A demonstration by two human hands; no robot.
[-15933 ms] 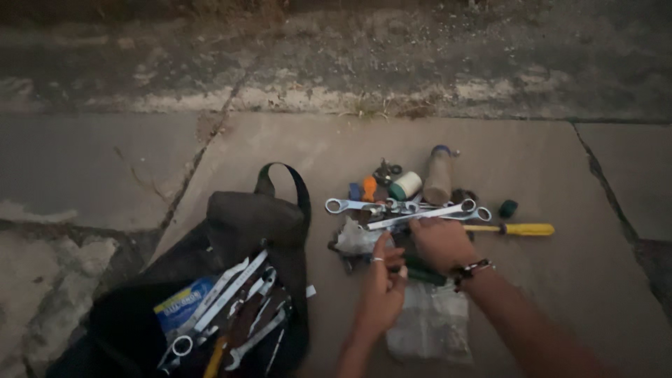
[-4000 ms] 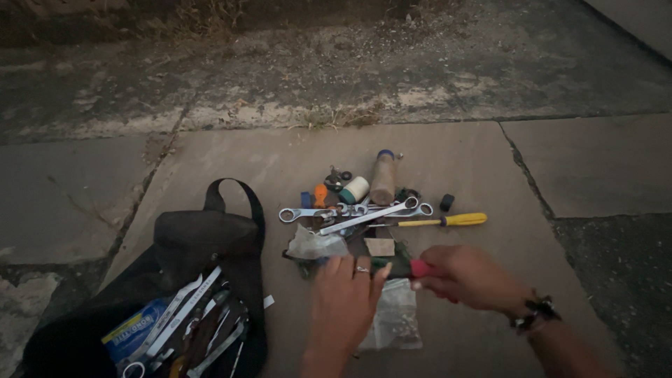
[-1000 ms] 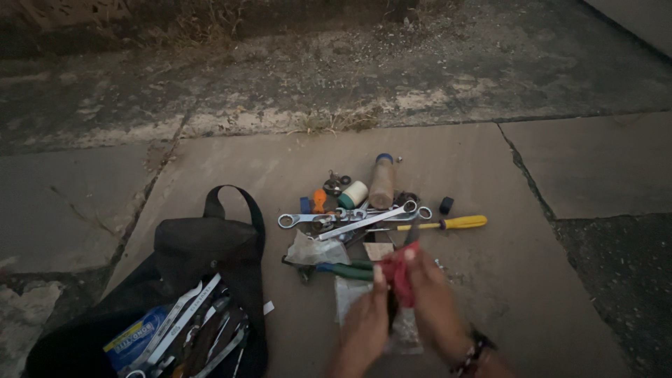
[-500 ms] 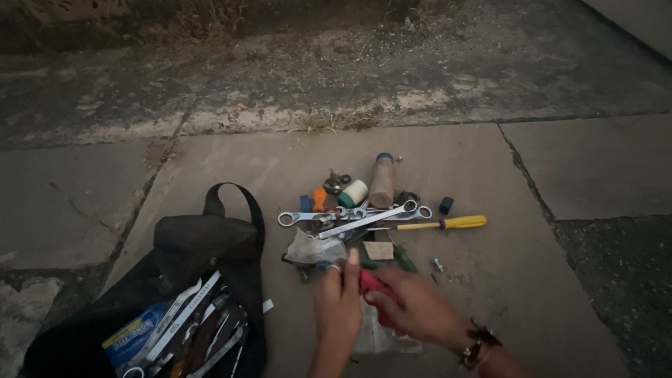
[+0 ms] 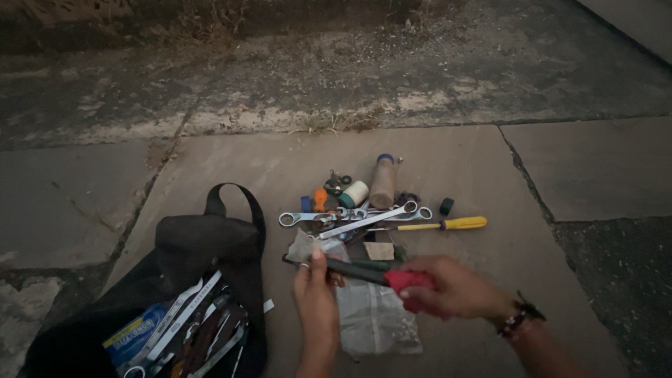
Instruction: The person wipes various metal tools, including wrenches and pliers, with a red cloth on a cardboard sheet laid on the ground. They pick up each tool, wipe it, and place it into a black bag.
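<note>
My right hand [image 5: 448, 288] grips the red handle of a long screwdriver [image 5: 364, 271] that lies nearly level above the ground. My left hand [image 5: 316, 290], a ring on one finger, pinches the dark shaft near its tip. Under both hands a clear plastic bag [image 5: 371, 315] lies flat on the concrete. Just beyond them is a pile of tools: shiny spanners [image 5: 353, 220], a yellow-handled screwdriver [image 5: 448, 224], a tan cylindrical bottle with a blue cap [image 5: 383, 183] and a white roll of tape [image 5: 355, 194].
An open black tool bag [image 5: 189, 280] at lower left holds several spanners and a blue packet. A small black cap [image 5: 446, 206] sits right of the pile. Cracks cross the concrete slab [image 5: 525, 175]; rough ground with dry weeds lies beyond.
The red-handled screwdriver has swung from upright between my hands to nearly level. My right hand moved right along with the handle; my left hand now holds the shaft end.
</note>
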